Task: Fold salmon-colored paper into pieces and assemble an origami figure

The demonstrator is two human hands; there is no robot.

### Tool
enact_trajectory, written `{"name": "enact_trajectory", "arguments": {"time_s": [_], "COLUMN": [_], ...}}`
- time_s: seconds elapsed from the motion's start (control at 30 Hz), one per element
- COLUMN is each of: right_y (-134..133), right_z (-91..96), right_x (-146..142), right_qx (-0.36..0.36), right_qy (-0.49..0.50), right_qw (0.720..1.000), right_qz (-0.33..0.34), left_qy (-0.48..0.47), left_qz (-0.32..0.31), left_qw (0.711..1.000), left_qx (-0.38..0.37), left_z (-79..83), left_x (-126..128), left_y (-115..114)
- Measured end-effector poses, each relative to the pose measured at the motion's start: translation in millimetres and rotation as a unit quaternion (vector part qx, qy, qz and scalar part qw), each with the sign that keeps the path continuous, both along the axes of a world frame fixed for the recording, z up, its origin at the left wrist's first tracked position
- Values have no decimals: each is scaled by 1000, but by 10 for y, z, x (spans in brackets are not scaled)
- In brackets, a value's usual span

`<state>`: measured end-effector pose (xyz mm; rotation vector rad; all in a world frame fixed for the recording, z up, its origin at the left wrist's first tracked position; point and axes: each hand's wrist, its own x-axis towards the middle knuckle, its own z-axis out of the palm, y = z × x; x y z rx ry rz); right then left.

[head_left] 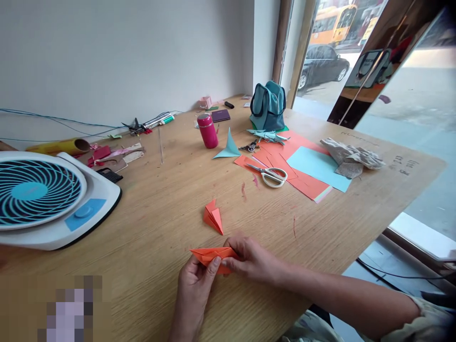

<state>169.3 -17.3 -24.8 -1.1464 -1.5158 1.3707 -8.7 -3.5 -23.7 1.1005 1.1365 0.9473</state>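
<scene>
Fingers [213,267] of the left hand [195,282]: closed in a pinch, thumb on top, on the orange folded paper piece [204,255], a flat, long form pointed at its left end.
Fingers of the right hand [251,260]: likewise closed, curled over the right end of the same piece.
Location of piece: between both hands, at the near edge of the light wooden worktop [160,199]; whether it rests on the wood cannot be told.

Handling note (judgement): thin craft paper takes a crease readily and keeps a wrong one.
- Line up the edges before pressing.
- Support the piece flat against the worktop.
- Run a fingertip along the crease from the middle outward.
- Keep only a light pinch near the tip, so the point is not crumpled.

Nearby items:
- small orange folded paper wedge [213,217], just beyond the hands, apart from them
- white-handled scissors [271,175], lying on loose orange paper sheets [306,184]
- light blue paper sheet [317,167], on those sheets
- pink cylindrical bottle [207,130], upright
- white and teal round fan [42,194], at the left
</scene>
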Motion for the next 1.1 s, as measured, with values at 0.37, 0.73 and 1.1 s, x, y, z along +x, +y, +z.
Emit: {"name": "enact_trajectory", "arguments": {"time_s": [0.37, 0.73, 1.1], "right_y": [16, 5, -56], "right_z": [-33, -25, 97], "right_x": [-5, 58, 85], "right_qx": [-2, 4, 34], "right_qy": [12, 13, -226], "right_qw": [1000, 1000, 973], "right_qz": [5, 24, 8], "left_qy": [14, 72, 401], "left_qz": [-6, -28, -2], "left_qw": [1000, 995, 765], "left_qx": [24, 57, 504], "left_z": [9, -73, 200], "left_x": [-67, -217, -274], "left_y": [40, 63, -80]}}
